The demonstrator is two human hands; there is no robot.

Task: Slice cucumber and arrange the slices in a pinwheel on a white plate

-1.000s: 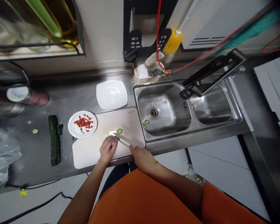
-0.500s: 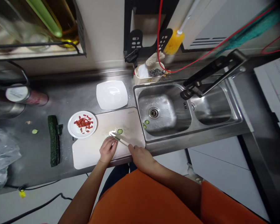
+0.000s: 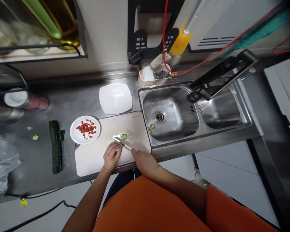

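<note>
My right hand [image 3: 145, 162] is wrapped round the pale handle of a kitchen knife [image 3: 122, 143], whose blade points left over the white cutting board [image 3: 94, 162]. Fingers curled, my left hand [image 3: 111, 156] rests on the board against the near side of the blade. Whatever lies under those fingers is hidden. Just beyond the blade lies a cucumber slice [image 3: 124, 136] on a wet patch of the board. A small white plate [image 3: 73, 135] of red berries [image 3: 87, 128] overlaps the board's left corner. Further left, a long dark cucumber [image 3: 55, 149] lies on the counter.
A square white plate [image 3: 115, 96] stands behind the board. To the right is a steel double sink [image 3: 175, 109] with several cucumber bits [image 3: 152, 126] and a black faucet [image 3: 212, 72] above. A plastic bag [image 3: 2, 161] and a red canister [image 3: 36, 100] occupy the left side.
The knife blade has tilted slightly, showing more of its flat side, and my right hand has shifted a little to the left. My left hand has stayed in nearly the same place.
</note>
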